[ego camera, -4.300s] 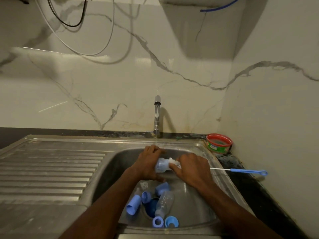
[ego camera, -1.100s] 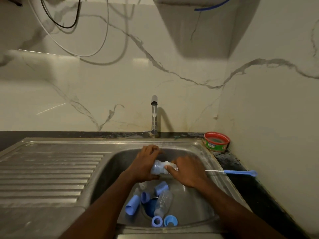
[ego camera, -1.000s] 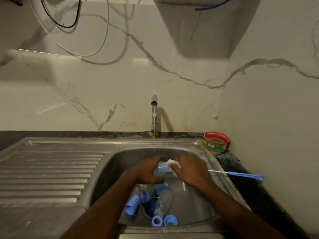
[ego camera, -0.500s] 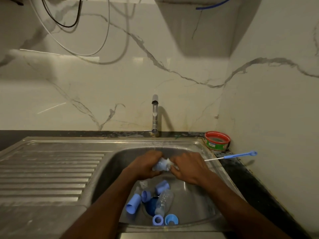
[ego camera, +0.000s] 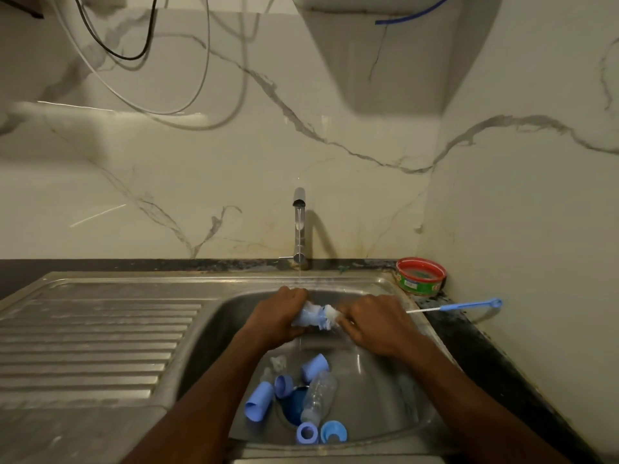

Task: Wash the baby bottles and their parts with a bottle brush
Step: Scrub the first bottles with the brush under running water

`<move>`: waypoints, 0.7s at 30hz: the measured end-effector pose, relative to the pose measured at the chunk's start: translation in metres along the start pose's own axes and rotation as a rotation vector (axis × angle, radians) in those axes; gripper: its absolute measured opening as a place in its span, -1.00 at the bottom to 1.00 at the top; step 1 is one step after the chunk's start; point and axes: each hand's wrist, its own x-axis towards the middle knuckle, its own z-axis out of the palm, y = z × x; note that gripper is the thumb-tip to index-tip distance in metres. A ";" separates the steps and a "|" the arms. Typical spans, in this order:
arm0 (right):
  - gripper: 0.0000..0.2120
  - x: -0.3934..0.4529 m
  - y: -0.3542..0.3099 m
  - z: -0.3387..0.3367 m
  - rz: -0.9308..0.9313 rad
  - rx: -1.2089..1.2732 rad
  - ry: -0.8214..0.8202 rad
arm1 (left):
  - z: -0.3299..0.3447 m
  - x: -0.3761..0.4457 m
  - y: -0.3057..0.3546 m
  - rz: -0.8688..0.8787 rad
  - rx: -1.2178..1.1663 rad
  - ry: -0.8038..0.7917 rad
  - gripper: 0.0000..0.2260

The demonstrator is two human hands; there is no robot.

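Left hand: over sink basin, fingers curled round small bluish baby bottle, held roughly horizontal, mouth toward the right. Right hand: just beside it, clenched on wire shaft of bottle brush; white bristle head at bottle mouth, depth of entry not discernible behind foam and fingers. Blue handle end projecting right, out past basin rim and above dark bench. Both forearms entering from bottom edge, converging over basin.

Thin water stream from tap falling just behind left hand; point of contact hidden.

Below hands, on floor of sink, clustered round drain: clear bottle lying on its side; blue cap on its side at left; smaller blue piece beside it; another blue cap nearer hands; blue ring and lighter blue ring side by side at front; two clear teats faint, hard to resolve.

Ribbed steel drainboard at left. Red-rimmed green tub in back right corner on bench, against marble wall. Cables looping down wall at upper left.
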 end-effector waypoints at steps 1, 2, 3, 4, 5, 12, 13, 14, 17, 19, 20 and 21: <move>-0.69 0.001 -0.007 0.005 0.013 0.005 -0.016 | 0.003 0.001 0.007 0.045 0.006 -0.003 -0.53; -0.70 0.001 -0.012 0.006 0.056 0.018 -0.023 | 0.004 0.002 0.011 0.057 0.010 0.008 -0.53; -0.70 0.000 -0.012 0.006 0.124 0.043 -0.032 | 0.003 0.002 0.011 0.022 0.008 0.026 -0.52; -0.69 0.000 -0.010 0.006 0.199 0.060 -0.034 | 0.001 0.003 0.009 -0.048 -0.007 0.045 -0.52; -0.68 -0.001 -0.007 0.005 0.263 0.060 -0.024 | -0.001 0.004 0.005 -0.121 -0.024 0.064 -0.51; -0.71 0.008 -0.029 0.011 0.374 0.077 -0.055 | 0.000 0.007 0.017 -0.010 0.047 0.044 -0.51; -0.70 0.007 -0.024 0.008 0.368 0.085 -0.041 | -0.003 0.006 0.012 -0.050 0.043 0.050 -0.51; -0.68 0.006 -0.019 0.005 0.370 0.081 -0.026 | -0.005 0.006 0.006 -0.111 0.029 0.058 -0.50; -0.67 0.003 -0.016 0.004 0.397 0.055 -0.023 | -0.005 0.005 0.008 -0.166 0.039 0.029 -0.50; -0.69 0.004 -0.024 0.009 0.371 0.070 -0.044 | 0.001 0.006 0.019 -0.059 0.036 -0.009 -0.50; -0.69 0.003 -0.025 0.011 0.335 0.075 -0.043 | 0.003 0.006 0.022 -0.026 0.035 -0.027 -0.50; -0.67 0.002 -0.022 0.011 0.290 0.085 -0.043 | 0.002 0.006 0.022 -0.020 0.045 -0.036 -0.49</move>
